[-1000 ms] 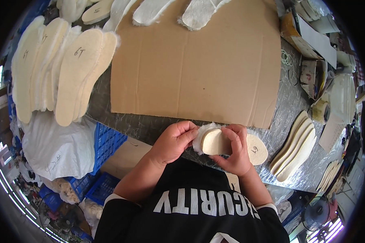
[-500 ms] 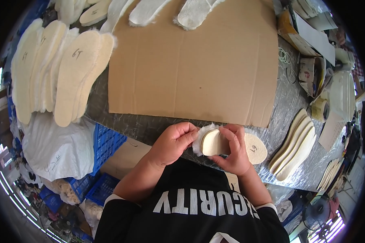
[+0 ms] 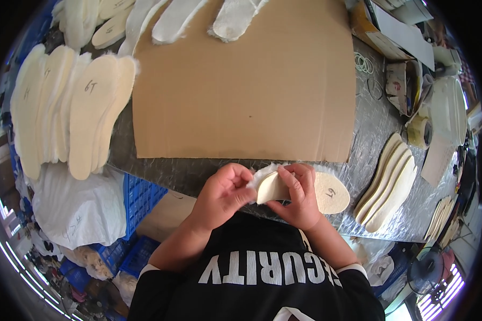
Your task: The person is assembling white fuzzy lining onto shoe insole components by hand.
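free over cardboard (image 3: 246,101); insoles (image 3: 93,115) bar left

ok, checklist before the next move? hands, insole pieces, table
1. Right hand gripping the cream insole pieces: ok.
2. Left hand pinching the white fluffy edge: cannot tell; it is right at that edge.
3. Pieces lying flat: not ok; the left end is curved.
4. Layers lined up: cannot tell; fingers cover the middle.
5. Insole stack at right, apart from both hands: ok.
6. Cardboard sheet flat on the table: ok.

The head-worn fisheye looks down on the nearby table (image 3: 372,120).
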Demonstrator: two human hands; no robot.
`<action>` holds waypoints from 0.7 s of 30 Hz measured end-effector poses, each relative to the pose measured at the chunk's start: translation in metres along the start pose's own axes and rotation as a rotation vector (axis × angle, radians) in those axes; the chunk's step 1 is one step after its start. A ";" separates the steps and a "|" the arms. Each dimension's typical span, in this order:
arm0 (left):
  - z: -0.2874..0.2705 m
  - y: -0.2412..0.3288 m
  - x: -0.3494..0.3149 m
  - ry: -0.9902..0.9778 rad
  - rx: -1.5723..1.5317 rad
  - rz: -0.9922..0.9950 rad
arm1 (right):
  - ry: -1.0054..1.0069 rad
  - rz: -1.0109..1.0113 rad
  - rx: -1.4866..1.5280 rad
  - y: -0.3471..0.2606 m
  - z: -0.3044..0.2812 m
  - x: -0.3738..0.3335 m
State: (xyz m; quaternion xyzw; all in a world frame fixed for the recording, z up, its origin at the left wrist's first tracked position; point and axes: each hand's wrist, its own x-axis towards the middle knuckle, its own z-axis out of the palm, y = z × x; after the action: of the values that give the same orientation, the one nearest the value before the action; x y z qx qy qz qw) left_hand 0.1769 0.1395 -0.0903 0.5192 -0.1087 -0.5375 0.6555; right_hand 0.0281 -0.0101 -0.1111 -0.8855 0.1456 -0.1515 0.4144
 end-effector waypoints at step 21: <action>-0.010 0.006 0.000 -0.017 0.312 0.046 | -0.374 0.169 0.092 0.005 -0.052 0.034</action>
State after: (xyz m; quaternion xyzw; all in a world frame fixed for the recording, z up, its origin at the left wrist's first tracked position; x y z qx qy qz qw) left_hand 0.1870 0.1443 -0.0897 0.6077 -0.2082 -0.5033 0.5780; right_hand 0.0384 -0.0626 -0.0779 -0.8630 0.1328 0.0444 0.4853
